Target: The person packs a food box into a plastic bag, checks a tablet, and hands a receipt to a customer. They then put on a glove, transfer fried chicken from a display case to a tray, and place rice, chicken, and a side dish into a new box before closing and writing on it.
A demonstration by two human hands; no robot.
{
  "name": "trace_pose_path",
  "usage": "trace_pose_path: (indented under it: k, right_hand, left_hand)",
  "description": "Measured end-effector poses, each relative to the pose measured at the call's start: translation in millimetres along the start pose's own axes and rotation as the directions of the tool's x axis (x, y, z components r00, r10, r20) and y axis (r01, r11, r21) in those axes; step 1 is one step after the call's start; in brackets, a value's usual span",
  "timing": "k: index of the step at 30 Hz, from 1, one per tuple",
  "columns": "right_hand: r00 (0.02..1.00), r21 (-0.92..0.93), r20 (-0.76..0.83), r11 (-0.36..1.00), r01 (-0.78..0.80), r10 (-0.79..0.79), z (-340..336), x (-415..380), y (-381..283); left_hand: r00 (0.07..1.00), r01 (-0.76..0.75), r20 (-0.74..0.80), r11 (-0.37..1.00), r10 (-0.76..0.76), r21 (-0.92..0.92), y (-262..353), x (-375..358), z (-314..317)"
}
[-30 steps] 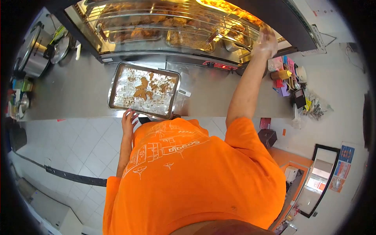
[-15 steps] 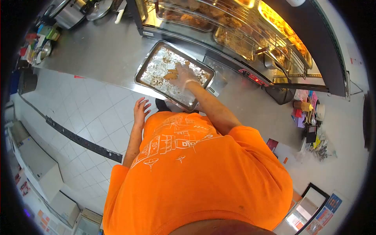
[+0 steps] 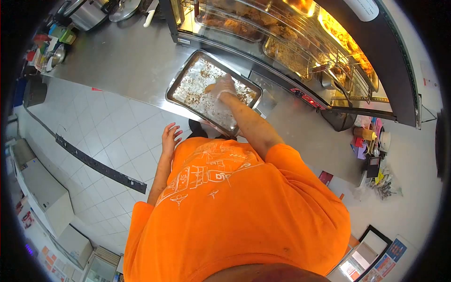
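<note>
Fried chicken piece (image 3: 210, 87) lies on the crumb-strewn metal tray (image 3: 188, 77), touching the gloved right hand (image 3: 224, 87) at its 9 o'clock side; whether the fingers have closed on it cannot be told. The left hand (image 3: 170, 137) hangs off the counter (image 3: 127, 56) edge at the tray's 6 o'clock, fingers loosely spread and holding nothing, so the right hand is nearer.

Dull crumb-crusted metal tray (image 3: 188, 91), brushed steel counter (image 3: 127, 61), glossy glass warmer (image 3: 282, 42), orange cloth shirt (image 3: 235, 211)

Bright, even light; warm glow from display case (image 3: 300, 42); fisheye vignette w/ dark edges
</note>
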State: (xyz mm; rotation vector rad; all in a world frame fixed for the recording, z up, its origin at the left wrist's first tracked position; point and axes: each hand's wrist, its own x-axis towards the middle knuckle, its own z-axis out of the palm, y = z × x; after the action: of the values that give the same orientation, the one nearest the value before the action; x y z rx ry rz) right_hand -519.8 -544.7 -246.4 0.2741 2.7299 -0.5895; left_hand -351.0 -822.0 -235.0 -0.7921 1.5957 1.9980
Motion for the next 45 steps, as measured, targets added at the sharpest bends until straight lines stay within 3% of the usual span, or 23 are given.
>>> trace_pose_path:
  k: [3, 5, 8, 11, 14, 15, 17, 18, 19, 20, 21, 23, 25, 28, 29, 32, 35, 38, 40, 41, 42, 43, 45]
  right_hand:
    - [0.997, 0.556, 0.041, 0.827, -0.083, 0.072, -32.6, -12.0, 9.3]
    - [0.986, 0.848, 0.087, 0.508, -0.148, 0.141, -56.8, -27.7, 15.7]
    - [0.983, 0.952, 0.177, 0.245, -0.183, 0.047, -39.7, -6.9, 90.8]
    - [0.978, 0.98, 0.136, -0.168, -0.109, 0.159, -73.4, -51.8, 102.4]
    - [0.991, 0.973, -0.064, -0.211, 0.089, 0.121, -121.4, -95.7, 121.9]
    - [0.946, 0.92, -0.252, -0.252, 0.299, 0.203, -137.6, -108.0, 124.3]
    - [0.783, 0.83, -0.486, -0.078, 0.553, 0.388, -198.2, -139.6, 140.0]
    - [0.632, 0.758, -0.643, 0.238, 0.608, 0.432, -228.7, -143.5, 172.3]
    - [0.5, 0.666, -0.744, 0.558, 0.495, 0.444, -271.9, -148.0, 199.0]
    - [0.152, 0.4, -0.88, 0.533, 0.745, 0.449, -296.6, -150.6, 193.7]
    - [-0.011, 0.267, -0.941, 0.759, 0.593, 0.339, -324.1, -145.2, 239.5]
    - [0.067, 0.332, -0.943, 0.915, 0.229, 0.326, -375.5, -128.7, 287.1]
    - [0.069, 0.07, -0.994, 0.984, -0.162, 0.082, -415.0, -103.3, 316.6]
    - [0.256, -0.48, -0.871, 0.616, -0.624, -0.418, -450.7, -67.4, 336.1]
    - [0.311, -0.53, -0.839, 0.541, -0.653, -0.446, -458.2, -60.0, 334.7]
    - [0.35, -0.463, -0.885, 0.643, -0.61, -0.306, -460.4, -52.9, 334.2]
    - [0.174, -0.047, -0.985, 0.939, -0.341, 0.014, -435.8, -58.9, 317.3]
    - [-0.11, 0.23, -0.963, 0.963, 0.142, 0.246, -353.2, -82.0, 246.1]
    - [-0.019, 0.214, -0.973, 0.936, 0.278, 0.228, -265.9, -87.3, 178.1]
    - [0.192, 0.197, -0.97, 0.939, 0.283, 0.146, -215.7, -85.7, 143.4]
    - [0.477, 0.018, -0.866, 0.946, 0.324, -0.148, -175.1, -84.7, 119.2]
    - [0.893, -0.051, -0.402, 0.979, 0.197, -0.201, -152.1, -80.7, 82.4]
    - [0.939, 0.119, -0.153, 0.937, 0.328, -0.309, -50.0, -44.4, 79.7]
  left_hand:
    - [1.0, -0.005, 0.008, 1.0, 0.005, 0.005, 5.6, 6.4, 0.5]
    - [1.0, -0.013, 0.002, 1.0, 0.013, 0.0, 8.5, 6.3, -0.2]
    - [1.0, -0.008, 0.004, 1.0, 0.008, -0.002, 6.4, 6.5, -2.4]
    - [1.0, 0.016, 0.006, 1.0, -0.016, 0.006, 4.5, 6.0, -1.4]
    - [1.0, -0.001, 0.027, 1.0, 0.001, -0.001, 0.8, 6.7, -1.0]
    - [1.0, -0.001, 0.027, 1.0, 0.0, 0.013, -3.2, 9.8, 0.8]
    - [0.999, 0.005, 0.036, 0.999, -0.006, 0.049, -7.5, 18.4, 3.4]
    - [0.998, 0.006, 0.065, 0.998, -0.01, 0.063, -6.7, 23.2, 11.3]
    - [0.997, 0.008, 0.079, 0.997, -0.014, 0.077, -5.3, 23.7, 14.2]
    - [0.997, 0.004, 0.082, 0.996, -0.011, 0.089, -3.2, 21.6, 15.0]
    - [0.995, 0.004, 0.095, 0.995, -0.013, 0.097, -0.5, 21.6, 20.9]
    - [0.99, -0.018, 0.144, 0.991, -0.001, 0.13, 0.3, 26.9, 26.0]
    - [0.983, -0.042, 0.18, 0.991, 0.019, 0.127, -2.2, 34.1, 31.0]
    - [0.987, -0.011, 0.161, 0.992, -0.01, 0.129, 10.5, 22.7, 45.6]
    - [0.987, -0.022, 0.161, 0.991, 0.0, 0.131, 9.1, 20.8, 46.7]
    - [0.988, -0.037, 0.153, 0.992, 0.019, 0.12, 0.8, 18.0, 43.4]
    - [0.995, -0.035, 0.091, 0.998, 0.031, 0.044, -12.8, 15.0, 30.7]
    - [1.0, -0.025, 0.015, 0.999, 0.025, -0.022, -23.3, 5.1, 19.1]
    - [1.0, -0.002, -0.03, 0.999, 0.0, -0.047, -32.9, -1.7, 11.3]
    - [0.999, 0.011, -0.05, 0.998, -0.014, -0.057, -36.5, -5.8, 7.8]
    - [0.999, 0.019, -0.047, 0.999, -0.021, -0.049, -37.7, -10.8, 5.8]
    - [0.999, 0.027, -0.042, 0.999, -0.028, -0.038, -37.9, -15.7, 5.4]
    - [0.999, 0.027, -0.026, 1.0, -0.027, -0.014, -36.1, -20.5, 4.0]
